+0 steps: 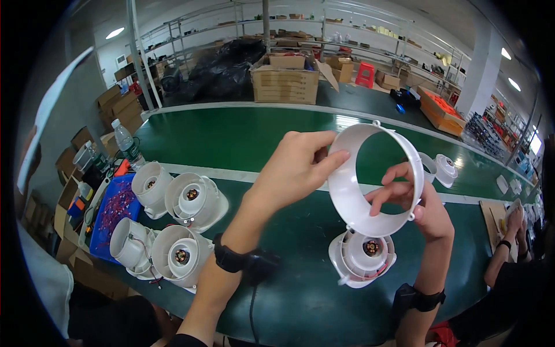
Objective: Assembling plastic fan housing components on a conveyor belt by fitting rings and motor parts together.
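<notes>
A white plastic cylindrical ring (346,191) with small lugs on its rim is held up, tilted, between my hands. My left hand (292,165) pinches its left upper edge between thumb and fingers. On the opposite side my right hand (426,208) grips the wall, several fingers reaching inside the ring. Just below the ring, on the bench, stands a white fan housing (350,272) with a round motor showing copper windings. The ring overlaps its far edge in view; I cannot tell whether they touch.
Several white fan housings (199,202) stand at the left beside a blue tray (110,231) of wires. A water bottle (128,144) is behind them. Across the green conveyor (231,136) sits a cardboard box (285,84). Another person's hands (511,222) work at the right.
</notes>
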`<state>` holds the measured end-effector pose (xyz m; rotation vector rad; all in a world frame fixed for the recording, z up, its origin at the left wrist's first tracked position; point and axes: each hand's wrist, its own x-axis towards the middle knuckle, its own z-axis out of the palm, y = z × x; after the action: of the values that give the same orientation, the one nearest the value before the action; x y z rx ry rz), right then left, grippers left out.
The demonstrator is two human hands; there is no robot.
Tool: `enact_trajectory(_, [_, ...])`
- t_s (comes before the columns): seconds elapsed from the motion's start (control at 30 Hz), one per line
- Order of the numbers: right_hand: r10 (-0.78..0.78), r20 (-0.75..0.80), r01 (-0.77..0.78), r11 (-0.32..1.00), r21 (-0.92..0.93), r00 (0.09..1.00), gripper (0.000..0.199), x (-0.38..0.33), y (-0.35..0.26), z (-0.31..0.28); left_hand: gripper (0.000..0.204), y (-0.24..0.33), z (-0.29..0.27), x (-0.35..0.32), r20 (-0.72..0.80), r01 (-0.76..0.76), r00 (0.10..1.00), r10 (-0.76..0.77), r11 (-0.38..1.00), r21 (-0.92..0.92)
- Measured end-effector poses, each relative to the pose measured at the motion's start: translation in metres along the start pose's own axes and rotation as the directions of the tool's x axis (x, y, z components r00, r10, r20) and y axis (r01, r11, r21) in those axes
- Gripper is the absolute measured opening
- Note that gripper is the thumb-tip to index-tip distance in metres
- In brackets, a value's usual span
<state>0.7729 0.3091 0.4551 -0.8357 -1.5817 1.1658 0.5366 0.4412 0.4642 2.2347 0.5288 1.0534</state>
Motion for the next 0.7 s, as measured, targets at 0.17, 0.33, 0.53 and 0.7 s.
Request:
enact_trajectory(0.17, [-0.084, -0.164, 0.087, 0.996, 0.011, 0.983, 0.076, 0.017, 0.016, 0.019, 0.012, -0.006, -0.003, -0.009, -0.057, -0.187, 0.976, 0.21, 0.944, 0.273])
enact_trajectory(0.33, [0.098, -0.449, 0.038, 0.958, 0.285, 0.888, 0.049, -0.003, 0.02, 0.011, 0.01, 0.011, 0.018, -0.001, -0.082, -0.206, 0.969, 0.235, 0.943, 0.261])
enact_trajectory(0.53, [0.028, -0.492, 0.167, 0.922, 0.348, 0.87, 0.043, 0.003, 0.024, 0.023, 0.015, 0.011, 0.007, -0.011, -0.195, -0.239, 0.944, 0.266, 0.959, 0.151])
enact_trajectory(0.7, [-0.225, -0.574, 0.373, 0.915, 0.154, 0.787, 0.06, -0.011, 0.04, -0.004, 0.012, 0.024, 0.003, -0.008, -0.204, -0.207, 0.954, 0.221, 0.974, 0.089])
